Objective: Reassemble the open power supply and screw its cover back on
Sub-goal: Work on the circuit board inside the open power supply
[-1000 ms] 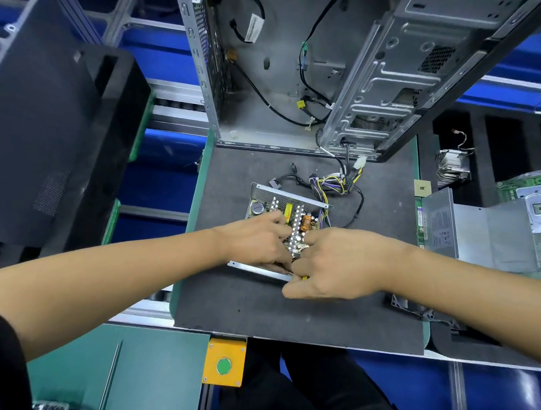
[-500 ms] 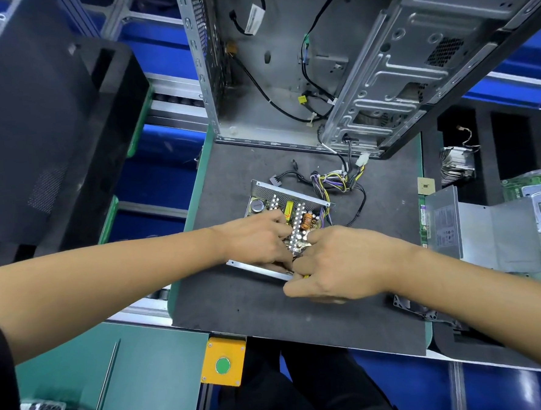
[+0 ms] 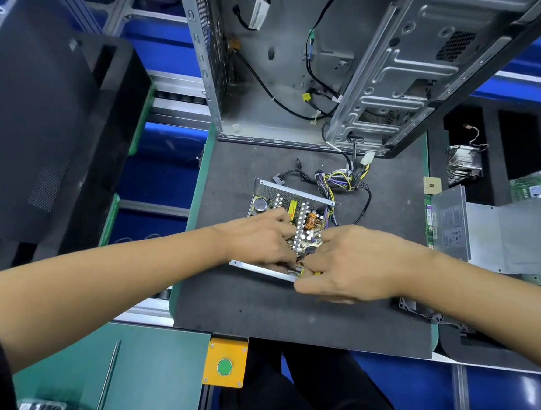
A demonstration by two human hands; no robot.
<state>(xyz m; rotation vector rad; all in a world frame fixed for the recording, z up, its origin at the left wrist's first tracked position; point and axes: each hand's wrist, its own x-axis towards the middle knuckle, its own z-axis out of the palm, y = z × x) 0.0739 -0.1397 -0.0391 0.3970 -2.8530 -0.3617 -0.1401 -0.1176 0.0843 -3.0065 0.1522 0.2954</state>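
Note:
The open power supply [image 3: 294, 200] lies on the dark foam mat [image 3: 269, 306], its circuit board with capacitors and a copper coil exposed. A bundle of coloured wires [image 3: 337, 180] trails from its far right corner. My left hand [image 3: 258, 240] rests on the board's near left part, fingers pressed down on it. My right hand [image 3: 352, 263] is closed at the near right corner around a small tool with a yellow handle [image 3: 305, 271], mostly hidden by my fingers. The grey metal cover [image 3: 473, 233] lies to the right of the mat.
An empty computer case [image 3: 333, 61] stands open at the far side of the mat. A black side panel [image 3: 36, 117] leans at the left. A yellow box with a green button [image 3: 224, 366] sits at the bench's front edge. A green circuit board [image 3: 534, 185] lies at far right.
Both hands stay at the power supply's near edge, with only slight finger shifts. The view has drifted a little.

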